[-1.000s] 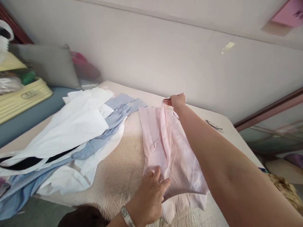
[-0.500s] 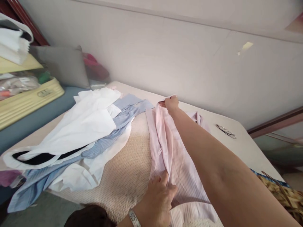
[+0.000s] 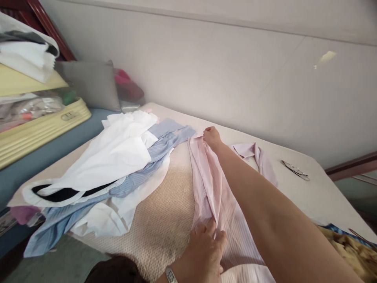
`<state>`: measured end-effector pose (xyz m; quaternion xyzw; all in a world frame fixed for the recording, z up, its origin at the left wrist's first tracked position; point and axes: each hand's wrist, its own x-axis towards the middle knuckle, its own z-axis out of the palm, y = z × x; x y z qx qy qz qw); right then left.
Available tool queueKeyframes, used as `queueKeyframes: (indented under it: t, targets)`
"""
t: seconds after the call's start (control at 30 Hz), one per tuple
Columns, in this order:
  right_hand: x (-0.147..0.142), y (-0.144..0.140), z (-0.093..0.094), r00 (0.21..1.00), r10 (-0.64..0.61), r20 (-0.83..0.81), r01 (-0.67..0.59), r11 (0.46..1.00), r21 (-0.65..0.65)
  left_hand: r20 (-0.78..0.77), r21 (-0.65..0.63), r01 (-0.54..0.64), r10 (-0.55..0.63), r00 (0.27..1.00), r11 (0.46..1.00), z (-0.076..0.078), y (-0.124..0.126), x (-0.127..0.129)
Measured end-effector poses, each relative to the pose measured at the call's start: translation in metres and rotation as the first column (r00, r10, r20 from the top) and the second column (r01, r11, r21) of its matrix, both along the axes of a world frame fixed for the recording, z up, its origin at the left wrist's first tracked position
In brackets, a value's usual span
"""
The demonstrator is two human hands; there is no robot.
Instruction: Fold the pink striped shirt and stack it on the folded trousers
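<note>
- Here we see a pale pink shirt (image 3: 210, 184) of thin cloth with fine stripes, lying lengthwise on the desk (image 3: 324, 192) and gathered into a long, narrow fold that runs away from us.
- The shirt's collar (image 3: 250, 151) lies spread flat to the right of the far end, its points turned outward.
- Our right hand (image 3: 211, 136) reaches across to the far end of the fold and presses down on the cloth there; its fingers curl onto the fabric, though we cannot tell if they pinch it.
- Our left hand (image 3: 206, 249) rests on the near end of the same fold, fingers (image 3: 210, 230) drawn close together and pinching the raised ridge of cloth.
- A metal bracelet (image 3: 170, 274) shows at the left wrist.
- Under the shirt lies a cream mat (image 3: 159, 220) with a nubbly, dotted weave.
- To the left sits a loose heap: a smooth white garment (image 3: 118, 153) on top of a light blue striped shirt (image 3: 147, 165), both crumpled and overlapping.
- A pair of thin-rimmed glasses (image 3: 295, 170) lies on the bare desk, well apart to the right.
- A grey cushion (image 3: 88, 84) leans against the wall at the back left.
- A ribbed, pale yellow case (image 3: 38, 127) sits at the far left.
</note>
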<state>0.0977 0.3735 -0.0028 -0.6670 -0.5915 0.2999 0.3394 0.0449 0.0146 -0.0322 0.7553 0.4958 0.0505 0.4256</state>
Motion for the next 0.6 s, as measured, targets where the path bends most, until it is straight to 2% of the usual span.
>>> queueKeyframes:
  t: [0.13, 0.27, 0.47, 0.6]
  targets:
    - [0.022, -0.01, -0.017, 0.962, -0.005, 0.274, 0.013, 1.0, -0.027, -0.007, -0.044, 0.017, -0.018, 1.0, 0.999, 0.005, 0.001, -0.002]
    - [0.028, -0.017, -0.034, 0.897, 0.032, 0.44, 0.005, 0.997, -0.081, -0.041, -0.054, 0.03, -0.032, 0.999, 0.998, 0.01, 0.004, -0.001]
    - [0.02, -0.018, -0.036, 0.853, 0.074, 0.517, -0.022, 0.994, -0.106, -0.039, -0.138, 0.011, -0.017, 0.999, 0.99, 0.009, 0.01, 0.002]
    - [0.028, -0.016, -0.032, 0.845, -0.019, 0.534, 0.067, 0.995, -0.071, 0.013, -0.122, -0.007, 0.008, 1.0, 0.993, 0.003, 0.01, 0.002]
